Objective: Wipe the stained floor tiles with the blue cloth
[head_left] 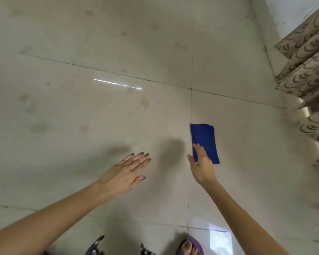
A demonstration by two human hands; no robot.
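A folded blue cloth (205, 140) shows right of centre, over the pale floor tiles (99, 111). My right hand (202, 162) grips its near left corner, thumb on the left edge and fingers over the top. My left hand (125, 172) is stretched out flat to the left of it, fingers together, holding nothing. Several dull round stains mark the tiles, such as a yellowish stain (145, 103) ahead of my hands, a grey stain (39, 127) at the left and a further grey stain (124, 33) farther off.
A brown patterned curtain (309, 74) hangs along the right side, below a white wall (291, 13). My foot in a purple slipper (189, 247) and dotted dark clothing (96, 245) are at the bottom edge. Dark grout lines cross near the cloth.
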